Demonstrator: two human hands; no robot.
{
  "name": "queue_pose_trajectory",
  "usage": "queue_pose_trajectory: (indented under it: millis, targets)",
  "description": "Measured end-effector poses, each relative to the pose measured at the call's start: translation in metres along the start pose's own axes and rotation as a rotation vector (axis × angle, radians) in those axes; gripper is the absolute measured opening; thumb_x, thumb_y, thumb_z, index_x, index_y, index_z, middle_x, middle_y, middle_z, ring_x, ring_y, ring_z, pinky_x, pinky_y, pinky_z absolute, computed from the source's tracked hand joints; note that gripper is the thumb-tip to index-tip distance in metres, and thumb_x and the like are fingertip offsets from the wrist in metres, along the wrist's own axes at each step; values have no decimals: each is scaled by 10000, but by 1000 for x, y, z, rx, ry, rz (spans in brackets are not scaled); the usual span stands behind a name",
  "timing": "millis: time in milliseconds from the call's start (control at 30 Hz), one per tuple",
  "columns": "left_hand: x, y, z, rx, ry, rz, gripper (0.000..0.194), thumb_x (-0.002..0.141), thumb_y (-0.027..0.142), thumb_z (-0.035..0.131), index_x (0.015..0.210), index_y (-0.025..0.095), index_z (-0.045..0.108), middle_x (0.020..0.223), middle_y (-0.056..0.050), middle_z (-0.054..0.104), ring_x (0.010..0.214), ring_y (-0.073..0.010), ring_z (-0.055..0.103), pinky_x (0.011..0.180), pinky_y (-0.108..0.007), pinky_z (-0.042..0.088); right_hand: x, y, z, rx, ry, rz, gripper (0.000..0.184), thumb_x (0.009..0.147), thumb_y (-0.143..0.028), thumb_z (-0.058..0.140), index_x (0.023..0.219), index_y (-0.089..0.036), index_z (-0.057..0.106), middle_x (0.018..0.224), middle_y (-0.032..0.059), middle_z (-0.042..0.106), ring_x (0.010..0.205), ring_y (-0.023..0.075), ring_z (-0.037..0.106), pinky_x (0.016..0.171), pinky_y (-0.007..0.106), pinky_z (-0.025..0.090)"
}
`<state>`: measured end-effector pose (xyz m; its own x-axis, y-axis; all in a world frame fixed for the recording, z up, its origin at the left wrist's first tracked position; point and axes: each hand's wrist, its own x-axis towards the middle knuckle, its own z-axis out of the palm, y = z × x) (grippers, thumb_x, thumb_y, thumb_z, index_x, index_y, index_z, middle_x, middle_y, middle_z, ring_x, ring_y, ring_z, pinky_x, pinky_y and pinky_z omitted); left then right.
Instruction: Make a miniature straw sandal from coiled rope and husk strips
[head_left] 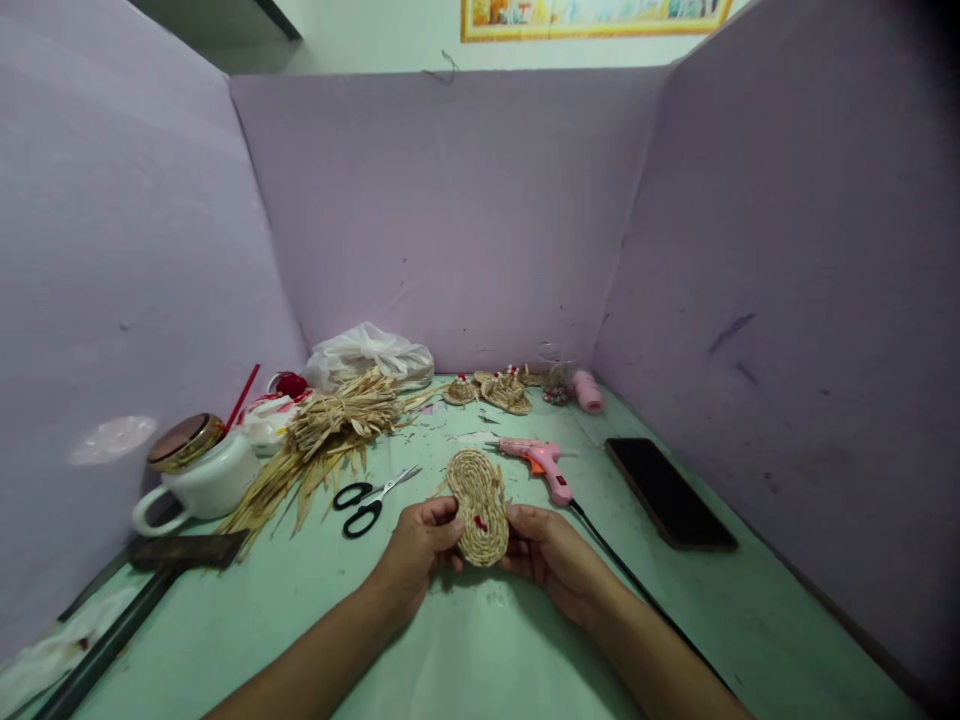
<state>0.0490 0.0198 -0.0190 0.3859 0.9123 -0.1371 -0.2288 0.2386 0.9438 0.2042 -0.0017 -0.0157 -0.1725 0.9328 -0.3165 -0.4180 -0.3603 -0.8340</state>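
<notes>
A woven straw sole (474, 482), shaped like a small slipper base with coiled braid, is held upright between both hands. A small red mark or piece shows on its lower part. My left hand (421, 545) pinches its left edge, thumb in front and fingers behind. On the opposite edge, my right hand (546, 548) grips it the same way. Loose straw ends stick out at the sides. Black-handled scissors (375, 498) lie left of the sole with blades parted. Just beyond my right hand rests a pink glue gun (541, 464), its black cord running toward the front right.
A bundle of dry straw (337, 420) spreads at the left, near a white mug (214, 475) and a hammer (184, 550). Finished straw pieces (504, 392) and pink thread (587, 392) sit at the back. A phone (670, 493) lies right. Purple panels (450, 220) enclose the table.
</notes>
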Motion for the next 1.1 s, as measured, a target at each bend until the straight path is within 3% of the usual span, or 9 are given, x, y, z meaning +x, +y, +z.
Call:
queue_pose_trajectory:
  millis: [167,333,400,467,600,700,800,933,1100]
  targets:
    - [2,1,-2,18,39,-30,356,600,302,697,872,76,658,709,-82,638,479,-71,492,394,-165,330,6,2,-5,4,71,-25,120,738,-251,561,728,-142,611,627,33,624,514,89,564,548,216,475]
    - [1,3,1,51,110,11,399,563,327,715,872,82,657,709,-72,630,511,-83,493,410,-171,337,11,4,-9,-83,297,-196,275,652,-315,679,862,-150,615,800,64,652,607,129,594,560,250,471]
    - [-1,4,4,119,131,64,436,583,354,697,927,90,646,711,-62,622,509,-81,480,419,-177,340,9,6,-6,-130,244,-259,345,636,-354,694,905,-151,622,890,82,656,713,161,608,627,272,474]
    - [-5,4,7,209,94,114,462,622,385,660,982,98,633,745,-62,617,483,-72,455,426,-191,350,5,8,0,-133,67,-295,360,661,-380,671,935,-151,625,944,90,654,820,191,604,706,294,463]
    - [-12,4,12,355,22,222,343,671,343,604,934,129,657,904,-80,603,533,-80,476,473,-208,381,-1,9,10,5,-138,-258,290,673,-304,661,915,-149,621,926,87,665,831,201,608,715,298,456]
    - [-10,7,8,379,225,268,239,642,299,602,807,130,647,669,-26,590,476,-74,436,444,-198,346,-1,6,9,100,-89,-169,263,641,-221,669,886,-145,612,917,88,669,814,199,618,706,299,466]
    - [-2,10,0,334,421,164,207,599,309,611,716,139,594,467,45,479,380,-58,352,368,-187,269,2,5,6,124,-74,-141,239,653,-201,649,881,-140,610,912,89,671,818,195,621,729,310,468]
    - [3,7,-3,269,278,-87,263,624,391,572,587,131,550,423,36,469,327,-48,326,315,-179,189,2,8,5,131,-116,-142,269,662,-197,647,922,-139,611,888,87,678,825,201,624,754,332,464]
    - [0,-3,3,358,164,-106,204,611,325,586,603,123,568,371,54,430,312,-38,315,323,-170,203,0,8,6,131,-134,-146,270,641,-180,675,902,-134,625,844,76,684,788,196,631,726,324,470]
